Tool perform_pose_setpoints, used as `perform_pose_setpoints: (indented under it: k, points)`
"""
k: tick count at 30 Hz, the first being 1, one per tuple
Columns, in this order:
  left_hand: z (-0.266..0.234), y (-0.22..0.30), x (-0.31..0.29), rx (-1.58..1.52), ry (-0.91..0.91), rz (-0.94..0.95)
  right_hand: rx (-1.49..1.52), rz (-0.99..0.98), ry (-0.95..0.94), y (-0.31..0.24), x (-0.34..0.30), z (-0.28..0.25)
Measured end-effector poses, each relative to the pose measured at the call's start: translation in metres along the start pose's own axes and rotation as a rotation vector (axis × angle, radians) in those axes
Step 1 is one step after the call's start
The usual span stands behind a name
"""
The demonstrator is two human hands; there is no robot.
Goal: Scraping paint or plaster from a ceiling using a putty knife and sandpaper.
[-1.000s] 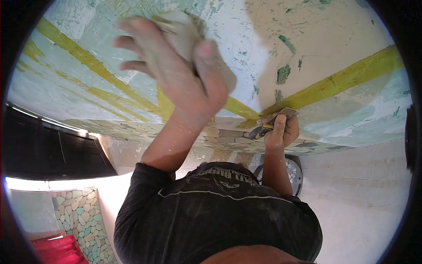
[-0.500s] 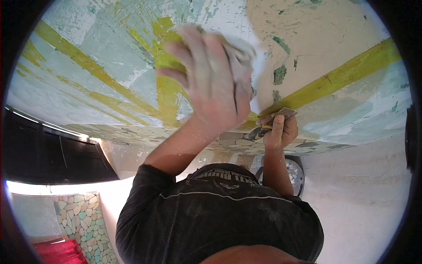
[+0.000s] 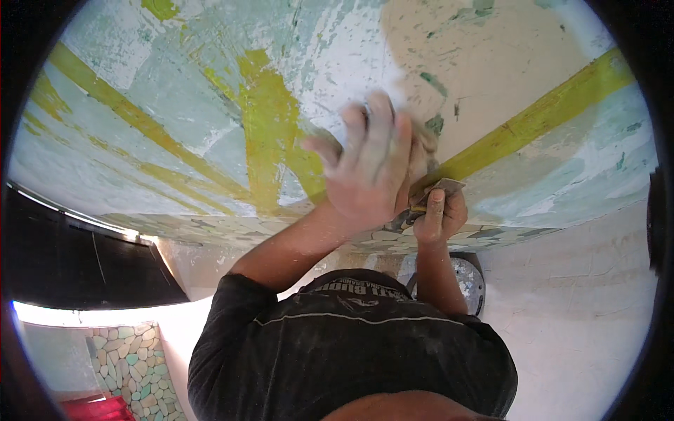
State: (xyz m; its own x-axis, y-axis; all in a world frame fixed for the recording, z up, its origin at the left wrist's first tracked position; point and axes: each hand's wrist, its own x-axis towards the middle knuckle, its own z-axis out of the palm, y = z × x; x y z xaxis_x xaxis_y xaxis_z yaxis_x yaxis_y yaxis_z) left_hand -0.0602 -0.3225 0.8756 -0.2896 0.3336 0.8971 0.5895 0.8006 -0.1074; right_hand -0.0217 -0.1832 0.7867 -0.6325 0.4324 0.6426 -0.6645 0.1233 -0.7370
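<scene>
My left hand [image 3: 372, 161] is raised against the patchy painted wall [image 3: 337, 70], fingers stretched and blurred by motion. A pale grey rag-like piece [image 3: 425, 144] shows at its right edge, pressed between hand and wall; its exact kind is hard to make out. Lower and to the right, my right hand [image 3: 442, 216] grips a scraper [image 3: 449, 185], the thumb lying on its flat metal blade. The black and yellow handle [image 3: 404, 221] points left, partly hidden by my left wrist. White dust coats my left forearm and fingers.
Yellow-green bands [image 3: 540, 119] and a beige patch [image 3: 491, 63] mark the wall. Below runs a strip of pebble tiles [image 3: 379, 238]. A round grey bucket-like container [image 3: 467, 281] stands beneath my right forearm. Dark panel [image 3: 70, 252] and red cloth [image 3: 98, 409] are at left.
My left hand has moved down and to the right across the wall, closer to my right hand. The right hand with the scraper has shifted only slightly in the picture.
</scene>
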Motion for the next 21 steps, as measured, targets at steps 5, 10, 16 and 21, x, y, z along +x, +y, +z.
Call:
perform_pose_setpoints:
  k: [5, 10, 16, 21]
  points:
    - [0.007, -0.004, 0.001, -0.188, 0.068, -0.098, 0.037, 0.022, 0.019, 0.007, -0.004, -0.002]
    - [0.051, -0.001, -0.113, -0.111, -0.049, 0.194, -0.056, -0.085, -0.033, 0.002, 0.005, -0.003]
    - [0.011, -0.005, -0.096, -0.546, -0.030, 0.060, -0.049, -0.031, -0.073, -0.002, 0.007, -0.002]
    - [-0.012, 0.000, -0.095, -0.927, 0.182, -0.132, 0.215, 0.279, -0.067, -0.029, 0.002, 0.006]
